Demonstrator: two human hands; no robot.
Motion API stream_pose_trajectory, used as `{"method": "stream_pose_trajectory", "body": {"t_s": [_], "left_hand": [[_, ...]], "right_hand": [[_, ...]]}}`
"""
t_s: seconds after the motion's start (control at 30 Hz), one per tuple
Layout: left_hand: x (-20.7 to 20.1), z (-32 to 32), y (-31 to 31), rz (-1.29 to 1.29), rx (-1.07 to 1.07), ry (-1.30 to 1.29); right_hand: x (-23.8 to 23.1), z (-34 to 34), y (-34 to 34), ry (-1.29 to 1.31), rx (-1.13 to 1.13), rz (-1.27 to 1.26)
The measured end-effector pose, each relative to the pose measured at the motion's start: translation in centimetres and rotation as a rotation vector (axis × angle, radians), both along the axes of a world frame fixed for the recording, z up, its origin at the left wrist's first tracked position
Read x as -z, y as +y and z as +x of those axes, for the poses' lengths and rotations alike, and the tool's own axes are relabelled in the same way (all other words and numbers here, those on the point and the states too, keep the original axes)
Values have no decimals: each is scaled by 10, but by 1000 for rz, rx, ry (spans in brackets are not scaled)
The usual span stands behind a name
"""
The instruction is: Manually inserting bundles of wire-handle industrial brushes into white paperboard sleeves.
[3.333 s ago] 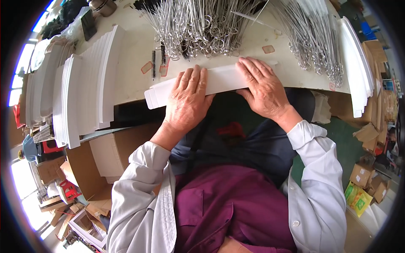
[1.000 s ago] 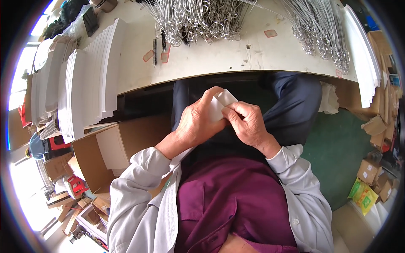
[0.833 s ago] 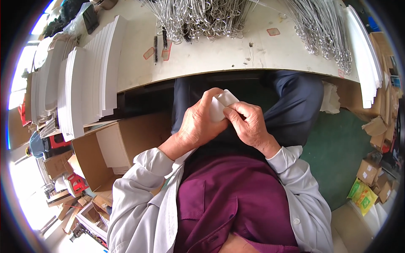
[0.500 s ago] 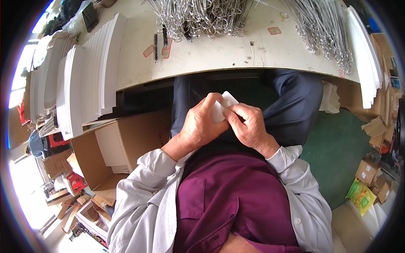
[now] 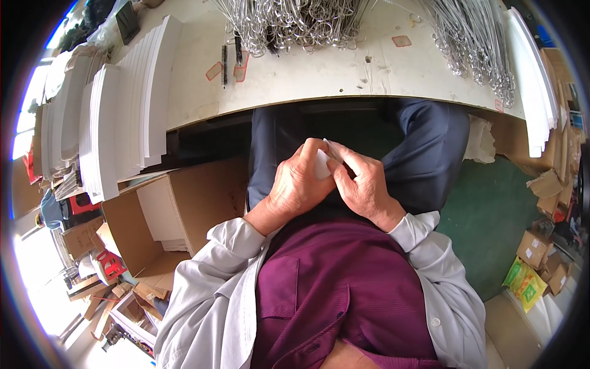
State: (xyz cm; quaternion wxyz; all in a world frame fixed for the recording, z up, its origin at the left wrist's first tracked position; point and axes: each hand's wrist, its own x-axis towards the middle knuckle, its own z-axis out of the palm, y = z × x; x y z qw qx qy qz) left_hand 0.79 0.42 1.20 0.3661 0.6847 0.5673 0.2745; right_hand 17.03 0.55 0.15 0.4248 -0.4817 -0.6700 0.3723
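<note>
Above my lap, in front of the table's edge, both hands meet around a small flat white piece [image 5: 321, 166] with rounded corners. My left hand [image 5: 297, 184] is closed around its left side, with the thumb and forefinger near the top. The fingers of my right hand [image 5: 364, 184] pinch at its right edge, where a thin white edge tilts up between the fingertips. Whether this is one piece or two stacked together, I cannot tell. Much of it is hidden by my fingers.
Wire rods with looped ends [image 5: 301, 27] are heaped on the table [image 5: 295, 80], with another bundle [image 5: 473, 52] to the right. Black bristle brushes [image 5: 224, 66] lie nearby. Folded white card stacks [image 5: 144, 92] stand left, above an open cardboard box [image 5: 141, 230].
The white piece has turned and sunk lower between my hands, so less of its face shows. My right fingers have shifted up over its top edge.
</note>
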Motion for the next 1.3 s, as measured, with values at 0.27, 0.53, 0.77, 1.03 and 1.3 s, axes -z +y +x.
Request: {"method": "stream_pose_trajectory", "body": {"t_s": [0.27,0.53,0.77,1.03,1.3], "left_hand": [[2,3,-4,-51,-31,29],[3,2,-5,-23,2,98],[1,3,-8,39,-10,140],[5,0,-20,-8,-35,145],[4,-1,-20,9,-41,106]], "right_hand": [[-1,1,4,-31,-19,-93],[6,-9,1,249,54,-413],[4,-5,5,393,88,-590],[9,3,6,477,110,-733],[7,-1,5,401,136,-636]]}}
